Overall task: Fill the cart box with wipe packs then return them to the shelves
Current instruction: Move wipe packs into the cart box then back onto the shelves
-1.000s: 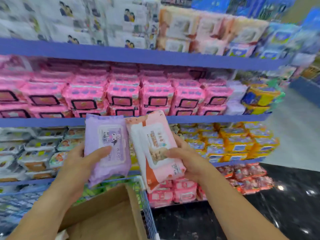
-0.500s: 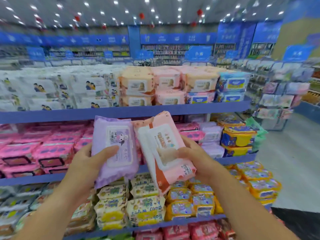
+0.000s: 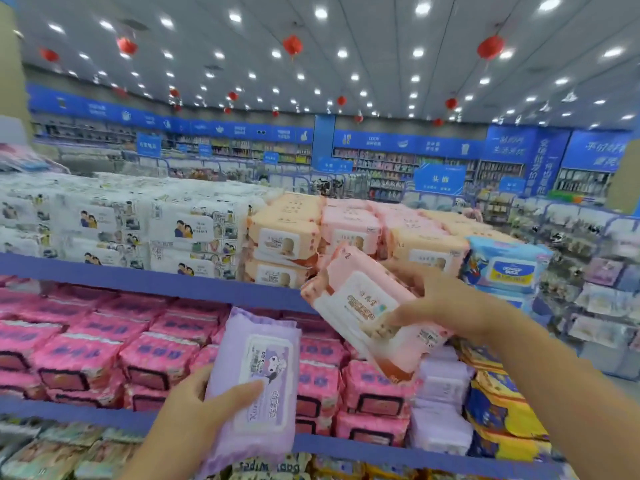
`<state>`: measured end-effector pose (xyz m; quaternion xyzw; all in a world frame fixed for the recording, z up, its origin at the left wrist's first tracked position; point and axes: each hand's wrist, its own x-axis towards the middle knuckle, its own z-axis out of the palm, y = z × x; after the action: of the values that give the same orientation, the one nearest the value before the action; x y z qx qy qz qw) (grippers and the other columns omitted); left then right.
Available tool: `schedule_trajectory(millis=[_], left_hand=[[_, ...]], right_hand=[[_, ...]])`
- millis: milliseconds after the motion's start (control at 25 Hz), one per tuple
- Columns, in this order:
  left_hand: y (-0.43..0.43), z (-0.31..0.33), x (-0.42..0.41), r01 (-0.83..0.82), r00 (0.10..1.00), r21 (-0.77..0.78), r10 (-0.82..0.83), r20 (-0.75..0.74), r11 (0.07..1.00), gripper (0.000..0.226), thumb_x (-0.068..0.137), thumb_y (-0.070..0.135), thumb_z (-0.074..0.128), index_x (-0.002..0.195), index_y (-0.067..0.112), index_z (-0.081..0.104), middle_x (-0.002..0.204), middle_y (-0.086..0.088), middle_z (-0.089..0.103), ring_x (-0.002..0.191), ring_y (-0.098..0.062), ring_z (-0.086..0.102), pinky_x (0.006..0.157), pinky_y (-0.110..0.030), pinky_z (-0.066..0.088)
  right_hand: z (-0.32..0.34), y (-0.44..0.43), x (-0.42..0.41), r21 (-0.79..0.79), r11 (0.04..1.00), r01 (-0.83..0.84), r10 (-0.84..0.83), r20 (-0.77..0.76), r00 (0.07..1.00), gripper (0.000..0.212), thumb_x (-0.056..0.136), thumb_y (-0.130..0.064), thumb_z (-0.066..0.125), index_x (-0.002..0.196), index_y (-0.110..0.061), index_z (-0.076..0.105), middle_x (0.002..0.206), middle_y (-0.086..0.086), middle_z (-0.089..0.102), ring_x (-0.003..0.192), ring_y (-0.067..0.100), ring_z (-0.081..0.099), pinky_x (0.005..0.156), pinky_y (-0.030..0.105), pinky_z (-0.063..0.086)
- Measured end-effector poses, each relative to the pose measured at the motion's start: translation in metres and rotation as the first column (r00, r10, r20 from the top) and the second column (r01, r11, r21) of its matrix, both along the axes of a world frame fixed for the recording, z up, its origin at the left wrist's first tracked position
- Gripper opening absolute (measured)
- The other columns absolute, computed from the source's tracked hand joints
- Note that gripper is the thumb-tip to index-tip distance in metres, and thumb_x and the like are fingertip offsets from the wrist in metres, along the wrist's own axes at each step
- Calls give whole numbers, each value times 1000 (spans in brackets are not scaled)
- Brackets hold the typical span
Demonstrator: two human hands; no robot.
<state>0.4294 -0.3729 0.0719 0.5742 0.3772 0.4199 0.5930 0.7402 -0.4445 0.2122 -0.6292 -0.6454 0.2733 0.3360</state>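
Note:
My left hand grips a purple wipe pack upright in front of the middle shelf. Higher up, my right hand grips a pale pink wipe pack, tilted, close in front of the stacked pink and peach packs on the top shelf. The pink pack's top corner reaches the level of that stack. The cart box is out of view.
White packs fill the top shelf's left, blue packs its right end. Bright pink packs crowd the middle shelf, with lilac packs and yellow-blue packs to the right. More store shelving stands beyond.
My view has tilted up from the cart box to the top shelf. My right hand has raised the pink pack up and right towards the top stack; my left hand's purple pack has dropped lower.

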Motion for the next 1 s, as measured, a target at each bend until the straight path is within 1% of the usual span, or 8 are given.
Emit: schedule_trajectory(millis=[120, 240, 360, 480, 600, 720, 920, 1000], left_hand=[[26, -7, 15, 5, 998, -20, -6, -58, 1000, 106, 7, 70, 90, 99, 20, 80, 91, -2, 82, 84, -23, 79, 79, -41, 59], [52, -8, 34, 18, 998, -79, -13, 62, 997, 101, 12, 54, 96, 101, 8, 78, 92, -14, 80, 84, -34, 78, 74, -41, 61], [78, 4, 51, 44, 981, -131, -18, 194, 990, 73, 37, 33, 94, 102, 4, 77, 96, -21, 79, 84, -38, 77, 66, -40, 64], [97, 18, 63, 22, 977, -128, 6, 211, 992, 50, 62, 23, 87, 108, 6, 75, 100, -19, 79, 90, -39, 77, 72, -43, 64], [104, 28, 75, -28, 981, -96, 46, 189, 995, 68, 49, 38, 92, 109, 8, 75, 102, -19, 79, 88, -40, 77, 65, -42, 65], [101, 40, 92, -95, 979, -49, 102, 178, 994, 93, 32, 50, 97, 111, 7, 74, 103, -18, 79, 88, -39, 77, 63, -39, 64], [88, 58, 108, -167, 963, 11, 161, 218, 986, 50, 69, 28, 85, 112, 7, 73, 103, -16, 79, 82, -34, 78, 55, -34, 63], [82, 59, 111, -204, 951, 8, 196, 241, 979, 42, 75, 27, 75, 111, 7, 73, 102, -15, 79, 81, -33, 78, 54, -33, 62]], right_hand=[[53, 70, 30, 3, 999, 49, -48, 267, 963, 75, 68, -29, 88, 134, -36, 53, 111, -5, 73, 90, 18, 76, 79, 50, 62], [85, 138, 53, -15, 996, 90, -74, 452, 889, 89, 65, -35, 89, 142, -33, 45, 118, 1, 68, 87, 20, 76, 74, 45, 64], [95, 188, 76, -62, 994, 94, -53, 478, 877, 71, 74, -20, 87, 134, -31, 51, 114, 2, 70, 84, 21, 77, 68, 41, 64], [101, 221, 102, -154, 985, 80, -3, 443, 896, 78, 75, -13, 86, 140, -27, 47, 123, 7, 66, 90, 29, 77, 74, 51, 63], [100, 240, 116, -235, 971, 52, 64, 462, 885, 90, 75, -14, 86, 150, -29, 38, 135, 7, 56, 94, 32, 76, 79, 55, 61], [94, 251, 109, -229, 972, -47, 166, 536, 828, 86, 76, -12, 85, 148, -25, 39, 136, 4, 57, 101, 26, 71, 75, 41, 63], [74, 270, 115, -184, 980, -78, 178, 626, 759, 93, 77, -11, 83, 154, -25, 33, 152, 4, 42, 126, 26, 48, 108, 47, 43], [63, 275, 118, -157, 985, -70, 162, 711, 684, 92, 78, -14, 82, 155, -21, 32, 154, 5, 40, 132, 27, 44, 113, 47, 37]])
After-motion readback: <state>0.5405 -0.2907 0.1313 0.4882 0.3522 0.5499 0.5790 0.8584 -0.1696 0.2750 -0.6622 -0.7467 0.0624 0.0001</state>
